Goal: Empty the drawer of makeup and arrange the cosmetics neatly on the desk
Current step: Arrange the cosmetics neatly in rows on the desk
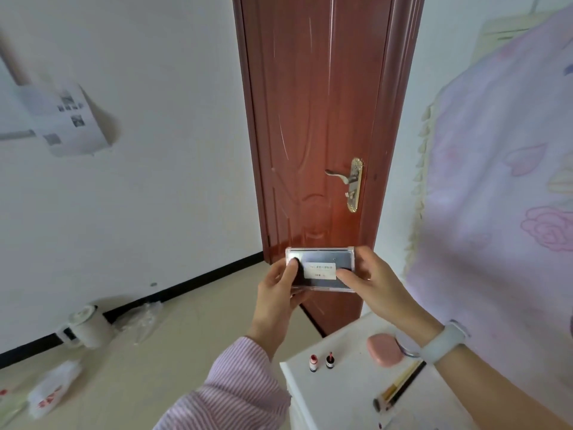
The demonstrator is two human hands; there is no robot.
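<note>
- Both hands gripping clear-cased palette [321,268], raised before door [313,119], hovering at 11 o'clock from surface [350,389].
- Looking light, rigid, slick, likely crackable; holding short ends seeming best.
- Left hand [279,290] thumb pressing at 9 o'clock, right hand [372,283] fingers [347,279] pinching at 3 o'clock.

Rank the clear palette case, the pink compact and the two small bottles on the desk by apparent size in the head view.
1. Clear palette case, held up in both hands, so nearness may flatter it.
2. Pink compact.
3. Two small bottles, red-capped and dark-capped: they look alike, so unranked.
</note>
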